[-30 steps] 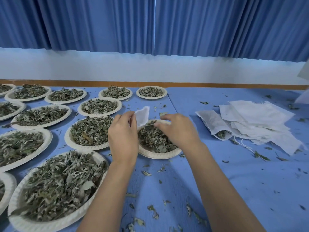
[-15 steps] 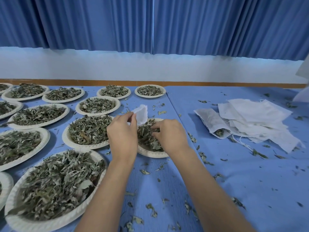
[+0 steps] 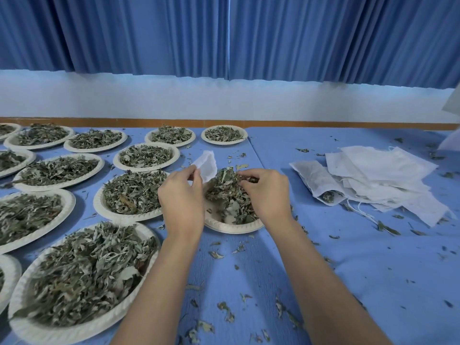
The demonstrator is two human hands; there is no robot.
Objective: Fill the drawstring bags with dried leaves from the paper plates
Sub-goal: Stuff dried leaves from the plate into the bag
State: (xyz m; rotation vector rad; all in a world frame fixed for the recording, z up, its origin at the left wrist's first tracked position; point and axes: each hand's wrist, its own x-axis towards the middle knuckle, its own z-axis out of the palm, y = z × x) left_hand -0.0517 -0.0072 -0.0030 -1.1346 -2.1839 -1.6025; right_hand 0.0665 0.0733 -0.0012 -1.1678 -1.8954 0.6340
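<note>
Broadly, blue curtains (image 3: 224,33) hang behind a desk (image 3: 361,282) covered in blue cloth. Many paper plates (image 3: 98,202) heaped with dried leaves (image 3: 82,277) fill its left half, from the near left corner to the far edge. Near the right edge lies a loose pile of white bags (image 3: 380,170); the one at the pile's left side has some leaves inside. Toward the middle of the desk one paper plate (image 3: 231,227) carries a mound (image 3: 229,200) between the two hands. The right hand (image 3: 268,195) lies on the mound's right side, its fingers (image 3: 245,176) curled round a clump of the dried leaves. The left hand (image 3: 183,197) is just left of that plate, thumb and fingertips pinching the lower edge of a small white drawstring bag (image 3: 206,165), which stands up over the plate's far left rim. Leaf crumbs (image 3: 225,310) dot the cloth toward the front edge.
</note>
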